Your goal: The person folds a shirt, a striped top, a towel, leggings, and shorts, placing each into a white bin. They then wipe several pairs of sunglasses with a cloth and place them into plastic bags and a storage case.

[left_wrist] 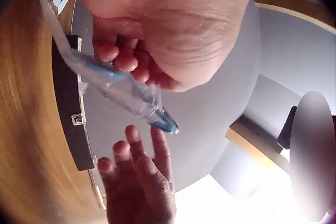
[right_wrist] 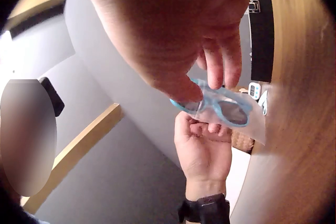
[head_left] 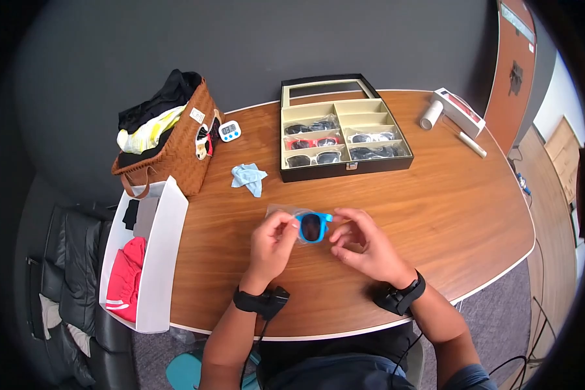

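Note:
Blue sunglasses [head_left: 312, 227] with dark lenses, partly in a clear plastic bag [right_wrist: 257, 128], are held up over the table. My left hand [head_left: 271, 244] pinches them and the bag at one end between thumb and fingers. Just off the other end is my right hand [head_left: 367, 244], its fingers loosely bent and spread apart. In the left wrist view, a right fingertip comes right up to the blue frame corner [left_wrist: 167, 124]. Beyond the hands, a black display case [head_left: 348, 170] stands with its lid up, several bagged sunglasses [head_left: 313, 142] in its compartments.
A light blue cloth [head_left: 248, 178] and a white timer [head_left: 229, 130] lie left of the case. Further left are a brown woven basket [head_left: 195, 140] of clothes and a white box [head_left: 162, 260] with folded fabric. At the back right are a white cylinder [head_left: 431, 115] and a long white box [head_left: 460, 110].

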Tool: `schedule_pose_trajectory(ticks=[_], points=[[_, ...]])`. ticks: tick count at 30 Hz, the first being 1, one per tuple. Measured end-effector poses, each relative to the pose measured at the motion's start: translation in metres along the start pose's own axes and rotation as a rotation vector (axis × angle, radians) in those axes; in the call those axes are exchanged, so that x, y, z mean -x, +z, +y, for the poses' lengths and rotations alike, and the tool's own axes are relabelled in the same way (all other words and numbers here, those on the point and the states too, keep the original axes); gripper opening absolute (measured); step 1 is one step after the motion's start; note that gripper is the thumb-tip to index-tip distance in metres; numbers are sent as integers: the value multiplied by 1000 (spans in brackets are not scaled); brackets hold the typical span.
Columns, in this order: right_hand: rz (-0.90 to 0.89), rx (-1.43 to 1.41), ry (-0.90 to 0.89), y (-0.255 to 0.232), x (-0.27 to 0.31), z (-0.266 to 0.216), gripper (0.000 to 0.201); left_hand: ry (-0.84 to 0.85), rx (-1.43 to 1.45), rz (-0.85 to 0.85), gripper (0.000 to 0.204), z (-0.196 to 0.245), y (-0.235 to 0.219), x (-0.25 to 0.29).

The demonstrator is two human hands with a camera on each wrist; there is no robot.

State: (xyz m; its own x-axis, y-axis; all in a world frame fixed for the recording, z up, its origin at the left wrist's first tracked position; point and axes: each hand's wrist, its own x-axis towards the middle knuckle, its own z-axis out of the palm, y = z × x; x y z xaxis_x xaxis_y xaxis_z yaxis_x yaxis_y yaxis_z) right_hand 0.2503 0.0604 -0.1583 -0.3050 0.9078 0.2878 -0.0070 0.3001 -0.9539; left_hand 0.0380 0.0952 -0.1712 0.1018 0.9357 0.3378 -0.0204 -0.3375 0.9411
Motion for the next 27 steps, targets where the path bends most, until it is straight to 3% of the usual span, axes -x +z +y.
schedule_pose_trajectory(ticks=[2, 4, 11, 14, 18, 19, 24, 26, 27], points=[[8, -106, 59, -1, 2, 6, 58, -14, 39, 26, 14, 3, -4, -3], [-17, -142, 88, -2, 0, 12, 54, -79, -111, -46, 16, -9, -10, -10], [-33, -222, 164, 1, -8, 19, 44, 48, -151, -23, 15, 11, -12, -3], [-60, -271, 182, 6, 4, 26, 41, -32, -17, 37, 16, 12, -12, -7], [-81, -283, 226, 5, 2, 28, 37, 58, -31, 29, 15, 15, -11, -3], [-103, -326, 275, 5, 1, 27, 37, 145, -99, -11, 12, 14, -9, -5], [-151, -518, 369, 2, -5, 30, 42, 227, -260, -192, 8, 30, 4, 7], [-121, -753, 467, 2, -5, 23, 48, 324, -285, -303, 6, 28, 17, 13], [-61, -732, 515, 4, -4, 17, 52, 407, -347, -394, 6, 26, 24, 14]])
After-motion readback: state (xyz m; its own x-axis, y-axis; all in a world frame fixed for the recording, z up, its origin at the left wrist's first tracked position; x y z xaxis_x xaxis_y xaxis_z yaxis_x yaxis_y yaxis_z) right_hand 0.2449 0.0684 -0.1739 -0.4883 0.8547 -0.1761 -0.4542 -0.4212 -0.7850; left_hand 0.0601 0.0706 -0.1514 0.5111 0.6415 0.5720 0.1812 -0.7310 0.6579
